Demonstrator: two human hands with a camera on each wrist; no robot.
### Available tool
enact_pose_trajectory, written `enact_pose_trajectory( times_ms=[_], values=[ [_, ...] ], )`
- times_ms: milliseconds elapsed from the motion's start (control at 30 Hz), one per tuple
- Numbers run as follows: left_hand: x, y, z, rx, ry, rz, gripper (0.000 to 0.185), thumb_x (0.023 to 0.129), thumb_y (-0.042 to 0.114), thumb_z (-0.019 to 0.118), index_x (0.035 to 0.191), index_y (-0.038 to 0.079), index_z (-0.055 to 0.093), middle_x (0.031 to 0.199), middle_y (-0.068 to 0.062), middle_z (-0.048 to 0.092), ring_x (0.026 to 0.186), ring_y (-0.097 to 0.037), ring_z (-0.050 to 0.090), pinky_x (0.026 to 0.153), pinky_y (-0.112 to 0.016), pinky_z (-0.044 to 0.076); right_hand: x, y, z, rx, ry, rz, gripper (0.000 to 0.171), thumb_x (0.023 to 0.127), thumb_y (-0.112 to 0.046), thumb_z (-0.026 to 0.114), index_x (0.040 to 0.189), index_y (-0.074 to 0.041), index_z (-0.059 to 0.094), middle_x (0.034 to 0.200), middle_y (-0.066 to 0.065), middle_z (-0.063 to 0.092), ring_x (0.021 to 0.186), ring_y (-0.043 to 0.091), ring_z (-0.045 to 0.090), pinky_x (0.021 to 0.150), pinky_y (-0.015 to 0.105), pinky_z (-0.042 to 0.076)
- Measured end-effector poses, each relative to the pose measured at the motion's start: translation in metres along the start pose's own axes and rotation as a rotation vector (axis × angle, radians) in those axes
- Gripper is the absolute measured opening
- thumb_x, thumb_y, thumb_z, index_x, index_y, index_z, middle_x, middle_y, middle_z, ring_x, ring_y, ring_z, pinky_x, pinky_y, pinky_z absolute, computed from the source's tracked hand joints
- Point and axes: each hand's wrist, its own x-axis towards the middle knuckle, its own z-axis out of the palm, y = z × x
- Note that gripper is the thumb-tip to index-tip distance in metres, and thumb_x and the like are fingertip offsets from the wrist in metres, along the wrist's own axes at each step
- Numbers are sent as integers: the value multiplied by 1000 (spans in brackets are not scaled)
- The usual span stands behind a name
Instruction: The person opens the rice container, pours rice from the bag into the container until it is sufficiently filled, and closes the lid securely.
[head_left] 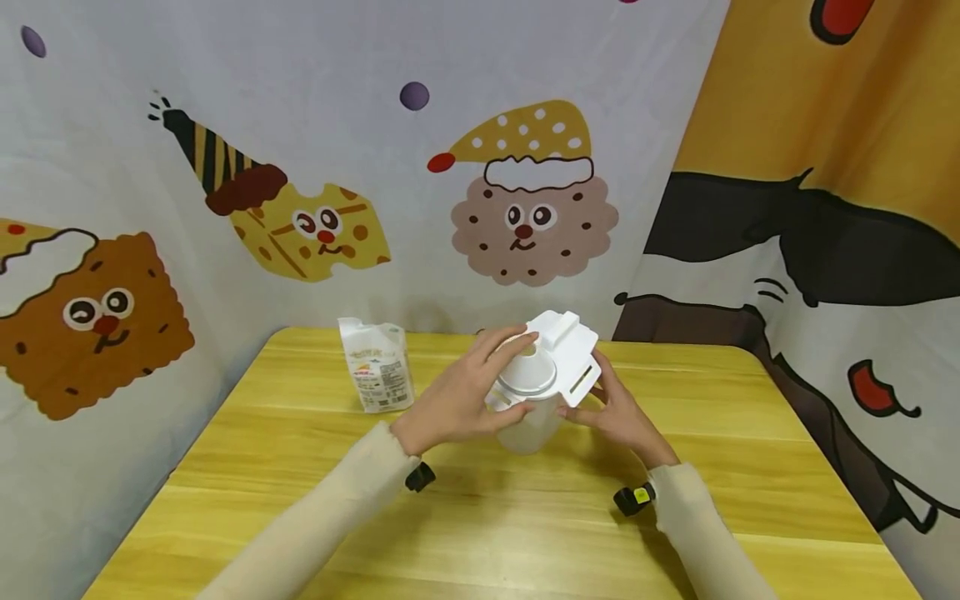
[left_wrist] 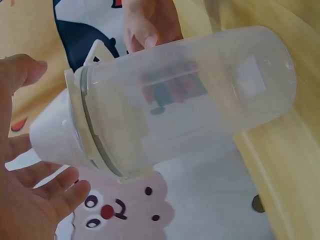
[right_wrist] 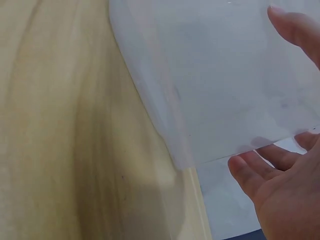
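— While both hands crowd that translucent plastic container (head_left: 528, 417) at mid-table, what else is about?

— A white printed pouch (head_left: 377, 365) stands at ten o'clock from it, well apart, on the yellow wooden table (head_left: 300, 500). Cartoon biscuit curtains (head_left: 300, 167) hang behind.

— How do the hands lie?

— The left hand (head_left: 461, 396) curls round the white lid (head_left: 543, 362), fingers over the top. The right hand (head_left: 618, 412) cups the container's side at three o'clock, its fingers bent against the wall.

— Anything blocking?

— The left hand hides the container's near-left side; the lid's open flap covers the far rim.
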Motion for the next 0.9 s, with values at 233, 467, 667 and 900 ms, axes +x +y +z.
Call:
enact_pose_trajectory(
  times_ms=[233,467,667,900],
  values=[
    [1,-17,5,-143,-8,-129,78,91,37,77,155,10,40,157,-5,44,145,-22,45,117,-41,43,-7,0,9,8,42,-77,123,79,-21,90,165,-34,3,171,11,17,152,43,29,117,69,32],
    [2,-29,11,-309,-21,-189,66,92,32,78,149,13,51,151,-1,53,137,-19,53,113,-44,47,-14,-5,23,4,121,-105,128,77,-21,92,165,-34,0,171,7,16,154,37,25,115,67,37],
    [1,-28,11,-339,-25,-197,61,94,29,76,147,13,53,145,-2,60,130,-20,60,109,-47,50,-15,-8,31,39,160,-87,130,76,-21,93,164,-37,-1,170,7,17,154,32,26,114,64,39],
    [1,-25,11,-308,3,-189,59,92,29,78,144,14,56,138,-3,65,121,-18,63,103,-40,54,-13,-10,27,88,118,-63,126,77,-21,92,163,-41,3,170,0,20,152,33,29,113,62,42]
  ],
)
